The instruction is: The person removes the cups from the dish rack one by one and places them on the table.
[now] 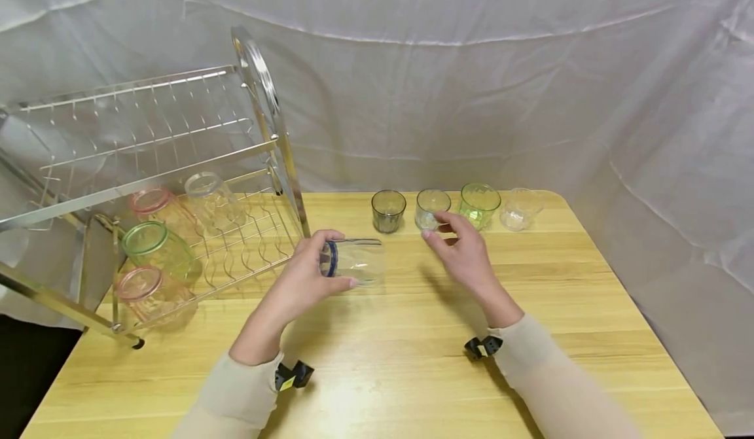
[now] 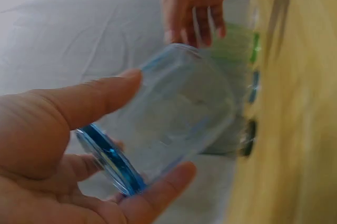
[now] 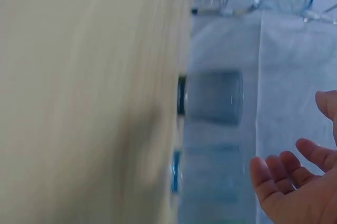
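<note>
My left hand (image 1: 306, 272) holds a clear glass (image 1: 364, 262) tipped on its side above the table. In the left wrist view, the thumb and fingers grip the glass (image 2: 179, 103) around its blue-tinted end. The other end points toward my right hand (image 1: 465, 256), which holds nothing. Relaxed, slightly bent fingers show on that hand (image 3: 295, 184) in the right wrist view. It is nearest to a pale blue glass (image 1: 429, 203) in a row along the back; whether they touch cannot be told. A dark grey glass (image 1: 388, 210) stands left of that one, a green glass (image 1: 480, 203) right.
At the row's right end stands a colourless glass (image 1: 521, 210). A two-tier metal rack (image 1: 283, 164) occupies the table's left side. On its lower tier are a green glass (image 1: 154, 246), two pink glasses and a clear glass (image 1: 213, 197). A pale curtain (image 1: 442, 99) hangs behind.
</note>
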`<state>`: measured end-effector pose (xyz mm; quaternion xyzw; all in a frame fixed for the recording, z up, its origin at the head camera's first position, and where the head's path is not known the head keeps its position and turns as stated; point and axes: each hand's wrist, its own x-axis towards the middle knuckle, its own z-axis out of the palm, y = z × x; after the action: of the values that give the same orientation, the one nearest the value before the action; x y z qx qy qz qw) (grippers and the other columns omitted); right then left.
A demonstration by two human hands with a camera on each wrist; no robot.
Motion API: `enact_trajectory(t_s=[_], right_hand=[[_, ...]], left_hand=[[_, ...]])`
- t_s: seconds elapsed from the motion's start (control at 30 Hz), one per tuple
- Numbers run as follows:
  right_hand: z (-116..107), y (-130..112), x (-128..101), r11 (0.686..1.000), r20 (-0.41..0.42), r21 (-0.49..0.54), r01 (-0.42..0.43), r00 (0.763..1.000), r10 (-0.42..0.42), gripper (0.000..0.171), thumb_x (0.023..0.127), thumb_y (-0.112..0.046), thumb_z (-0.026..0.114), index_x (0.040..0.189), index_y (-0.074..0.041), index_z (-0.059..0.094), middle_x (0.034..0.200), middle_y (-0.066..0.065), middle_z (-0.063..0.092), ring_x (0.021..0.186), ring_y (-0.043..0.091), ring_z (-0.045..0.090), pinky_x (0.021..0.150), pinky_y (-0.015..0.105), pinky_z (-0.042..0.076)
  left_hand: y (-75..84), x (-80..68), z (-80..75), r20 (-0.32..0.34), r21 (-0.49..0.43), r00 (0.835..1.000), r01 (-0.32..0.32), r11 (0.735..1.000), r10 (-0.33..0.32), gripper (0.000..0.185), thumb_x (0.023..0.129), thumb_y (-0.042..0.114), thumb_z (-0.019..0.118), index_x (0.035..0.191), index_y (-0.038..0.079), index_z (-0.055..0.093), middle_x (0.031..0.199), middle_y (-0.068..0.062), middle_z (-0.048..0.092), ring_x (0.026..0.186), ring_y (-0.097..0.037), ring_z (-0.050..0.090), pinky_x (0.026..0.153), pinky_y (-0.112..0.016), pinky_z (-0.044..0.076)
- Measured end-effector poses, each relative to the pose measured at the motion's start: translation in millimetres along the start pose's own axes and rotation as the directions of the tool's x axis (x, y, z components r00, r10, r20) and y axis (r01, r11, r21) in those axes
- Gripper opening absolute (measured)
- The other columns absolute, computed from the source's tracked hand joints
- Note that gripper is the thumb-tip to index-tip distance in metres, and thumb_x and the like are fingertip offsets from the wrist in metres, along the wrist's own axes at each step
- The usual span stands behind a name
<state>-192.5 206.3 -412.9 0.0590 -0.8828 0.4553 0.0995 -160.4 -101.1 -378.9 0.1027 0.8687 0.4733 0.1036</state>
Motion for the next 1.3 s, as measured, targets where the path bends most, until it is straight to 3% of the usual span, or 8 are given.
enact_trajectory(t_s=[0.17, 0.4, 0.47, 0.67, 0.77, 0.87, 1.03, 1.3], right_hand=[[19, -7, -8, 0.988, 0.12, 0.148, -0.038, 0.993, 0.02, 0.054, 0.104, -0.03, 0.07, 0.15, -0.007, 0.055, 0.151, 0.016, 0.056, 0.133, 0.036, 0.059, 0.109, 0.054, 0.053], [33, -15, -19, 0.934, 0.287, 0.338, -0.114, 0.958, 0.013, 0.067, 0.103, -0.028, 0.071, 0.162, -0.017, 0.041, 0.165, 0.013, 0.042, 0.146, 0.038, 0.05, 0.11, 0.051, 0.053], [36, -17, -22, 0.921, 0.328, 0.371, -0.121, 0.945, -0.009, 0.073, 0.101, -0.026, 0.073, 0.164, -0.019, 0.037, 0.167, 0.016, 0.037, 0.147, 0.041, 0.047, 0.109, 0.05, 0.054], [44, -21, -27, 0.885, 0.411, 0.439, -0.157, 0.911, -0.042, 0.09, 0.095, -0.026, 0.08, 0.168, -0.027, 0.027, 0.167, 0.02, 0.034, 0.144, 0.046, 0.049, 0.104, 0.049, 0.057], [46, -22, -29, 0.852, 0.437, 0.481, -0.206, 0.899, -0.029, 0.091, 0.095, -0.022, 0.08, 0.168, -0.03, 0.026, 0.165, 0.017, 0.037, 0.144, 0.044, 0.05, 0.103, 0.048, 0.058], [47, -21, -28, 0.834, 0.444, 0.503, -0.229, 0.896, -0.022, 0.087, 0.096, -0.016, 0.078, 0.166, -0.026, 0.028, 0.164, 0.016, 0.038, 0.144, 0.042, 0.05, 0.104, 0.046, 0.058], [48, -20, -28, 0.834, 0.424, 0.506, -0.222, 0.906, -0.016, 0.078, 0.096, -0.008, 0.076, 0.162, -0.017, 0.036, 0.16, 0.02, 0.043, 0.137, 0.041, 0.056, 0.101, 0.042, 0.059], [47, -17, -27, 0.842, 0.412, 0.493, -0.219, 0.911, -0.004, 0.078, 0.094, -0.008, 0.078, 0.161, -0.016, 0.038, 0.155, 0.023, 0.045, 0.124, 0.035, 0.06, 0.095, 0.037, 0.061]], left_hand=[[-8.1, 6.4, 11.3, 0.009, -0.062, 1.0, -0.029, 0.998, 0.03, 0.078, 0.084, 0.024, 0.091, 0.15, 0.024, 0.05, 0.16, -0.009, 0.047, 0.132, -0.036, 0.056, 0.108, -0.059, 0.049], [-14.3, 10.1, 20.6, 0.021, -0.121, 1.0, -0.007, 0.993, 0.009, 0.08, 0.082, 0.022, 0.092, 0.149, 0.028, 0.05, 0.138, -0.009, 0.058, 0.099, -0.028, 0.068, 0.078, -0.037, 0.06], [-15.3, 10.6, 22.6, 0.028, -0.152, 1.0, -0.004, 0.988, 0.008, 0.079, 0.082, 0.02, 0.092, 0.149, 0.028, 0.05, 0.134, -0.01, 0.059, 0.1, -0.029, 0.068, 0.077, -0.036, 0.06], [-16.8, 11.2, 28.4, 0.047, -0.199, 0.999, -0.012, 0.98, 0.022, 0.08, 0.082, 0.016, 0.091, 0.148, 0.024, 0.047, 0.145, -0.015, 0.051, 0.11, -0.033, 0.066, 0.081, -0.037, 0.062], [-17.9, 11.9, 30.4, 0.065, -0.227, 0.998, -0.003, 0.974, 0.019, 0.08, 0.083, 0.014, 0.091, 0.148, 0.025, 0.046, 0.146, -0.015, 0.049, 0.111, -0.033, 0.066, 0.081, -0.037, 0.063], [-19.8, 13.4, 31.7, 0.076, -0.253, 0.997, 0.0, 0.967, 0.02, 0.081, 0.083, 0.014, 0.09, 0.15, 0.023, 0.045, 0.142, -0.014, 0.053, 0.113, -0.034, 0.066, 0.081, -0.038, 0.063], [-22.4, 15.7, 33.1, 0.095, -0.27, 0.995, -0.009, 0.963, 0.036, 0.082, 0.084, 0.015, 0.09, 0.151, 0.02, 0.043, 0.142, -0.014, 0.055, 0.117, -0.036, 0.066, 0.083, -0.038, 0.063], [-25.2, 17.5, 33.2, 0.117, -0.285, 0.992, -0.012, 0.959, 0.048, 0.079, 0.087, 0.018, 0.088, 0.152, 0.019, 0.043, 0.145, -0.015, 0.055, 0.122, -0.038, 0.065, 0.086, -0.038, 0.063]])
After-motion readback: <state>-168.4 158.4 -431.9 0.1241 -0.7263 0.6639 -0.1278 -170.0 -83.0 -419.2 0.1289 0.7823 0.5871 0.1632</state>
